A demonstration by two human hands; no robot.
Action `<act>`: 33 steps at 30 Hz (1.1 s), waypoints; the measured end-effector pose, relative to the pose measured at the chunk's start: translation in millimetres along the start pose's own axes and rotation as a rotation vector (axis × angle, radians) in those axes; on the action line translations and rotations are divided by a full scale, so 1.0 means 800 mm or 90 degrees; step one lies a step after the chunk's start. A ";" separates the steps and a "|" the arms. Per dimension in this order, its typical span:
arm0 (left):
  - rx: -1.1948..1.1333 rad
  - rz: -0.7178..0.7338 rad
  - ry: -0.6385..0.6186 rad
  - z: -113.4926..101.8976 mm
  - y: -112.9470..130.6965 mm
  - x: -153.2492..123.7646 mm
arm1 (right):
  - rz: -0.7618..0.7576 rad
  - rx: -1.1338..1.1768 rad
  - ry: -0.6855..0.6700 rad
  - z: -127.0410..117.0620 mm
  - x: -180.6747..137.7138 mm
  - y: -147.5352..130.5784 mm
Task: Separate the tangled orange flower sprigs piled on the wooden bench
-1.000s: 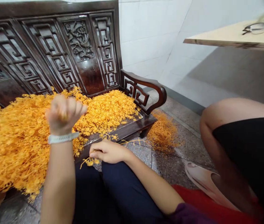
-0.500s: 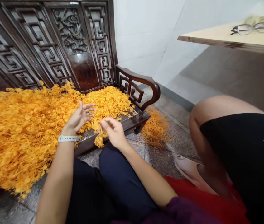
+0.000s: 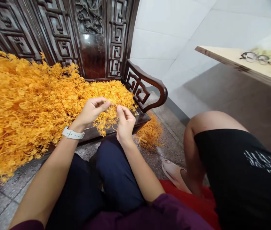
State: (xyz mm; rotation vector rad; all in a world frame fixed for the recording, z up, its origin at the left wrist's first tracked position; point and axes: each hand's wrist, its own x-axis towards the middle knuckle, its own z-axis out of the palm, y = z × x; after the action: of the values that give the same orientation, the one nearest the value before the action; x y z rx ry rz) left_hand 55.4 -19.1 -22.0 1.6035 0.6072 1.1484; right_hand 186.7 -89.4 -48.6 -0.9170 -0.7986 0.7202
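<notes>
A big heap of orange plastic sprigs (image 3: pixel 22 99) covers the seat of a dark carved wooden bench (image 3: pixel 94 41). My left hand (image 3: pixel 93 110), with a white watch on the wrist, and my right hand (image 3: pixel 125 123) meet just in front of the bench's seat edge. Both are closed in a pinch on one small orange sprig (image 3: pixel 106 119) that hangs between them. My knees in dark blue trousers (image 3: pixel 111 169) lie right below the hands.
Another person sits at the right, with a bare knee (image 3: pixel 204 124), black shorts and a pink slipper (image 3: pixel 175 174). A smaller pile of orange sprigs (image 3: pixel 149 134) lies on the stone floor by the bench armrest (image 3: pixel 147 89). A pale board (image 3: pixel 245 62) carries glasses (image 3: pixel 255 58).
My left hand came down from a raised fist, opened, then closed on the sprig. My right hand lifted the sprig off my knee to meet it. The view shifted left.
</notes>
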 end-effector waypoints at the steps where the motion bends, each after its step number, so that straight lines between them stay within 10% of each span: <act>1: -0.008 -0.004 0.004 -0.002 0.000 -0.001 | 0.003 0.012 0.005 -0.001 -0.001 0.002; 16: 0.116 -0.054 -0.108 -0.010 0.003 0.005 | -0.014 -0.114 -0.140 -0.014 0.013 -0.014; 33: 0.055 0.022 0.228 0.021 -0.011 0.015 | -0.143 -0.151 -0.271 -0.030 -0.008 -0.019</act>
State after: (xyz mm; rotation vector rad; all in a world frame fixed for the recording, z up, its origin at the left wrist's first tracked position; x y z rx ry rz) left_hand 76.7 -13.4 -26.0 1.4941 0.8740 1.4674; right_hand 206.3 -110.2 -46.1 -0.8775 -1.3647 0.6377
